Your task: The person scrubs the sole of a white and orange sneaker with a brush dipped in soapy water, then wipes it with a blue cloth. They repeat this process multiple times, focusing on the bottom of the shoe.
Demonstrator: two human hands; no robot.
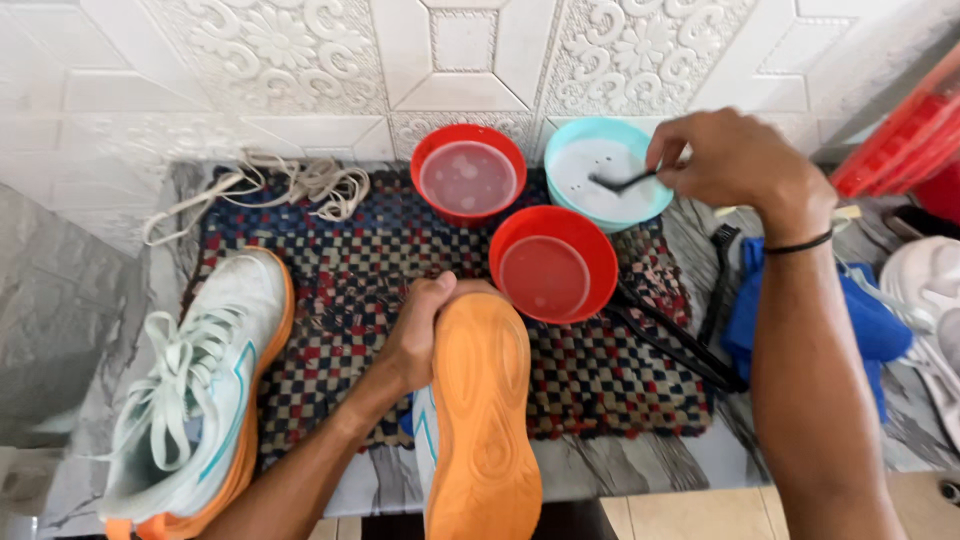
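Holding a shoe (480, 400) with its orange sole up, the left hand (420, 335) has its fingers wrapped tight round the toe end. That shoe sits at the near edge of the checked mat (350, 290), and its heel pokes out past the counter (620, 465) edge.

The right hand (725, 160) is at the far right corner of the mat, over the pale blue bowl (610, 170). Its fingers are pinched together on a thin dark brush (625, 182), and the brush tip is down in the white soapy stuff.

Two red bowls sit on the mat too. One red bowl (553, 265) is just beside the shoe toe, so near it may be touching. The other red bowl (468, 180) is at the far edge of the mat. Both have cloudy water in them.

What could go wrong? If the shoe tips or gets pushed forward, I think it could bump the near red bowl and spill water on the mat. If the left hand lets go, the shoe might slide off the counter, since so much of it hangs out. The brush could drip soap on the mat on its way over.

The other shoe (200, 390) lies left of the mat, laces up. Loose laces (290, 185) lie at the far left corner. A blue cloth (860, 320) and more dark brushes (690, 340) lie right of the mat.
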